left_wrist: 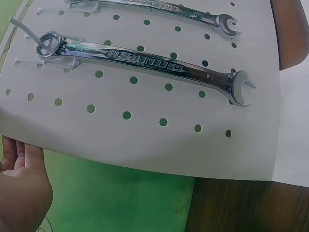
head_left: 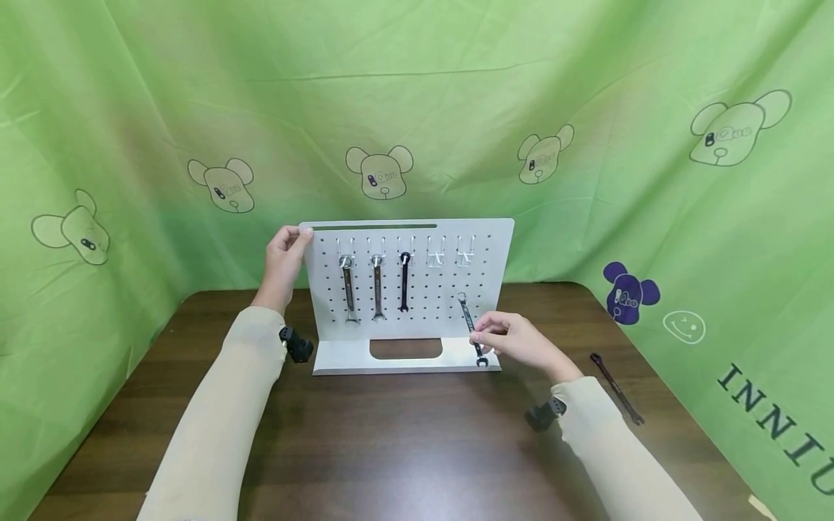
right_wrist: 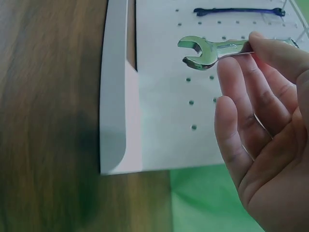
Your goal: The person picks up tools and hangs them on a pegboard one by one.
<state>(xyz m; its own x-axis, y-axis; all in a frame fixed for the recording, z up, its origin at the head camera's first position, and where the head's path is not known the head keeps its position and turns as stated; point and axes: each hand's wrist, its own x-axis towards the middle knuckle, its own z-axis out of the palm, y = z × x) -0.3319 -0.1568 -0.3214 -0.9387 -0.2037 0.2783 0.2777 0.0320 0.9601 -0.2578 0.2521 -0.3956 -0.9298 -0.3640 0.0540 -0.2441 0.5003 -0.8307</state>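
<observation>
Head: L hand (head_left: 284,262) grips pegboard (head_left: 340,356) at top L corner; R hand (head_left: 520,346) pinches a wrench (head_left: 466,315), ring end up, below 2 free hooks (head_left: 465,257). 3 hung wrenches (head_left: 378,289) to L; 1 dark wrench (head_left: 615,387) on surface (head_left: 404,434), R.

L wrist: fingers at board edge, nr wrench marked 14 (left_wrist: 193,72).

R wrist: thumb + fingers clamp shank. Prob. best: brace board, ring square to hook, release once seated.

Curtained-off workstn, rm type unclear: green cloth (head_left: 456,43) around wood-grain tbl (head_left: 391,441).
</observation>
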